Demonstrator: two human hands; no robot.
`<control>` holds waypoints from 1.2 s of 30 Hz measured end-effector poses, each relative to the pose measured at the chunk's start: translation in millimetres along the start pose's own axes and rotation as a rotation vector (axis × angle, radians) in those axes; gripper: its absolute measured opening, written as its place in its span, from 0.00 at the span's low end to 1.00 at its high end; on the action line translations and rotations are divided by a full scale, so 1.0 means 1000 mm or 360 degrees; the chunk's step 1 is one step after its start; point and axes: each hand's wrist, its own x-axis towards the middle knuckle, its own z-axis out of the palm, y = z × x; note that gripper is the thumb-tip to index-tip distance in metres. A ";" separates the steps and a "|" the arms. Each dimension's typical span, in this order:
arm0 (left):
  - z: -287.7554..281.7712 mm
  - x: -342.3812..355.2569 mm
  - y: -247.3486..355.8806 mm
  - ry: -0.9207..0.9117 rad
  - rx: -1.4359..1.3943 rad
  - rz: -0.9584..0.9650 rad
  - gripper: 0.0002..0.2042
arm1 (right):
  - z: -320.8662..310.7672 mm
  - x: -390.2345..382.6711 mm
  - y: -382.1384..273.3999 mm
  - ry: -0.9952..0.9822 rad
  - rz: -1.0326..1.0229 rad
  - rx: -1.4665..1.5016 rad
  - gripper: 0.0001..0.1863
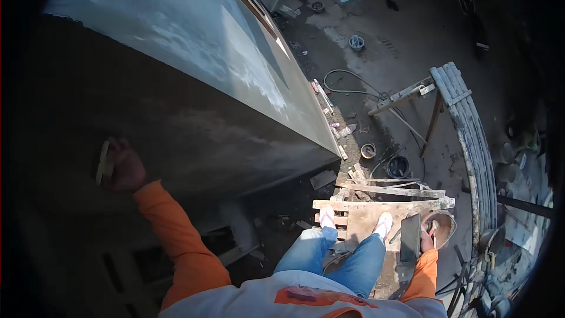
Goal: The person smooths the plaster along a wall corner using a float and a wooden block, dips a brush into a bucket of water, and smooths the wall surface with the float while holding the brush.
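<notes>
L hand (120,165), at 9 o'clock, is closed on a float (104,162) pressed flat vs. the grey plastered wall (194,76), arm stretched out to reach it. Person stands on a wooden platform (382,203), feet at 6 o'clock. R hand (426,240), at 4 o'clock, grips a flat dark board (410,237), held low by the hip, w/ a mortar pan (444,227) just beside. Below: bamboo ladder (471,135), hose (353,85), buckets (398,166) on the ground; scaffold timbers crowd the footing.

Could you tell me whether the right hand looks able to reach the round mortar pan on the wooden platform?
Probably yes: the right hand, holding a dark flat rectangular board, hangs right beside the round mortar pan, with nothing between them.
</notes>
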 end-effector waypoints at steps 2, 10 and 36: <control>0.024 0.025 0.076 -0.0199 -0.0123 -0.0004 0.29 | 0.173 0.037 -0.128 0.0112 0.0341 0.0382 0.23; 0.018 0.126 0.158 -0.0441 -0.0221 -0.0606 0.28 | 0.508 0.080 -0.390 -0.0855 -0.0728 -0.0014 0.20; -0.023 0.140 0.117 -0.0666 0.0067 -0.0850 0.32 | 0.657 -0.003 -0.512 -0.1273 -0.1196 -0.1730 0.23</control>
